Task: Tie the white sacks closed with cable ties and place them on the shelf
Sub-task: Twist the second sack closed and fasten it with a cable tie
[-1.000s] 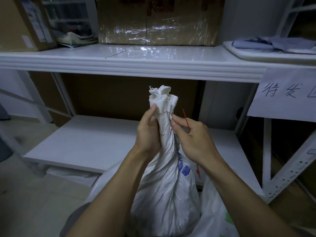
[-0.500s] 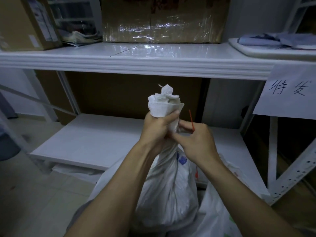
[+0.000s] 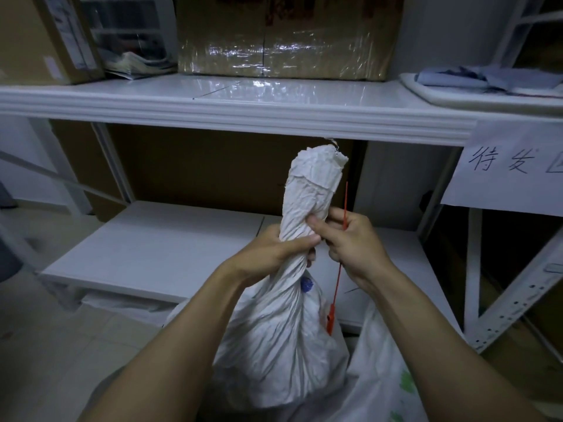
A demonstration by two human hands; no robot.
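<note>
A white woven sack (image 3: pixel 274 339) stands upright in front of me with its neck twisted into a rope. My left hand (image 3: pixel 274 251) is clenched around the twisted neck, below the loose top. My right hand (image 3: pixel 353 242) is beside it, pinching a thin red cable tie (image 3: pixel 336 287) against the neck; the tie's tail sticks up above the fingers and its head hangs down along the sack. A second white sack (image 3: pixel 380 376) lies lower right, partly hidden by my right forearm. The white lower shelf (image 3: pixel 158 245) sits just behind the sacks.
The upper white shelf (image 3: pixel 243 114) runs above the sack top, carrying a wrapped cardboard box (image 3: pixel 286 35), another box (image 3: pixel 45 38) at left and a tray with cloth (image 3: pixel 487 86) at right. A paper sign (image 3: pixel 515 169) hangs right. Tiled floor (image 3: pixel 61 345) lies left.
My left hand slid down and closed fully around the twisted neck, leaving more of the sack top showing above it. My right hand kept the red tie beside the neck.
</note>
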